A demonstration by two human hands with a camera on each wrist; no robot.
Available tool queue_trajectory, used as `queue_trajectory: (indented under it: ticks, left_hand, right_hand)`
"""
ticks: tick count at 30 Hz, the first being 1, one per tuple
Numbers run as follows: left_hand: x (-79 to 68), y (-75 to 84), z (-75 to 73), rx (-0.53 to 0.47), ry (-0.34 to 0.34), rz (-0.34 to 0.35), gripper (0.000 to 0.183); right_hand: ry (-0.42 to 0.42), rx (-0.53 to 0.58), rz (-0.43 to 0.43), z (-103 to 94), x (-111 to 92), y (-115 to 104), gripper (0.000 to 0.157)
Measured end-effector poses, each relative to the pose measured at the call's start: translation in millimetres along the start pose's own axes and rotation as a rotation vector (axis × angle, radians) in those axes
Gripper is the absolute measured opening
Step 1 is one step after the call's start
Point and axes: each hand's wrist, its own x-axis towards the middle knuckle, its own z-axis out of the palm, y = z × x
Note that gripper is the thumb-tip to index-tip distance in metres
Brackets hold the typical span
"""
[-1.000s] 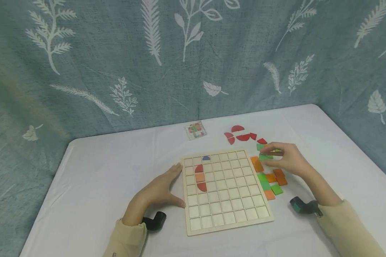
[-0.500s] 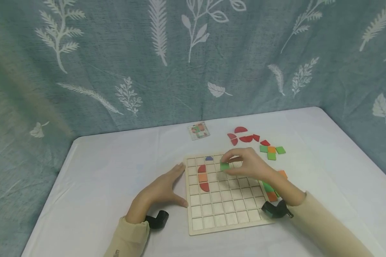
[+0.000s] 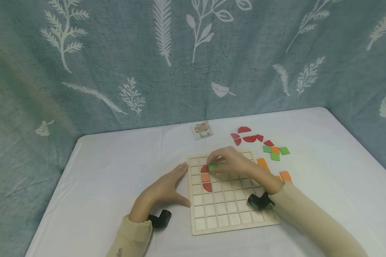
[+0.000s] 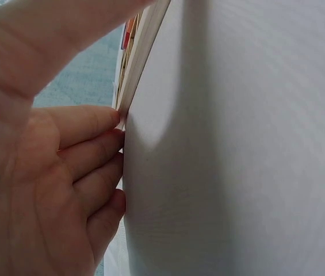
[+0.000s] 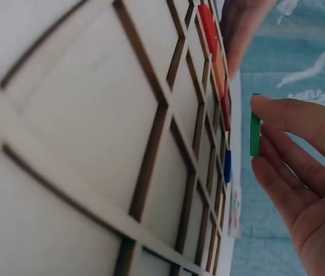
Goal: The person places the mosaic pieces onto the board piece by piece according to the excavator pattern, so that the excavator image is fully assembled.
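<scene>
Head view first, and the right hand [image 3: 229, 161] is out over the board [image 3: 234, 229], pinching a green tile [image 3: 213, 167] between thumb and fingertips! Take the board as the dial, twelve at its far side: that tile sits towards eleven, and from the right hand's own middle it lies between eight and nine o'clock. Right wrist now: the tile is edge-on, its thin side running about twelve to six, roughly level with the board face, I'd say, and a clear gap between the two. It looks square from above, so no long axis to call.

Here's the relation everything hangs on, in my judgement: that gap, and the tight company below. A red quarter-round [image 3: 204, 169] is just beside the tile at nine, an orange square [image 3: 205, 177] between seven and eight. The blue piece [image 5: 227, 167] shows from the right wrist too.

And the left hand [image 3: 164, 187]? Out at nine, thumb and fingers spread, tips touching the board's edge, holding no tile; from there the green one lies towards two, well apart. Right hand is nearer by far! Loose red pieces [image 3: 244, 129] lie on the counter [image 3: 125, 157] past twelve.
</scene>
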Motion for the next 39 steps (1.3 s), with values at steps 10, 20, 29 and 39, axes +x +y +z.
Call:
queue_trajectory:
  ticks: [10, 20, 29, 39]
  left_hand:
    - [1.4, -1.9, 0.8, 0.006, 0.007, 0.008, 0.119]
    - [0.4, -3.3, 0.3, 0.001, 0.001, 0.011, 0.12]
    - [0.4, -2.4, 0.1, 0.0, 0.001, 0.012, 0.118]
    - [-1.5, -0.6, 0.5, -0.007, -0.005, 0.007, 0.118]
  right_hand:
    - [-0.011, -0.035, 0.034, 1.6, 3, 9, 0.02]
    - [-0.021, -0.066, 0.05, 4.0, 4, 14, 0.026]
    - [-0.007, -0.058, 0.015, 3.9, 2, 16, 0.025]
    - [0.001, -0.038, 0.014, -0.6, -3, 10, 0.027]
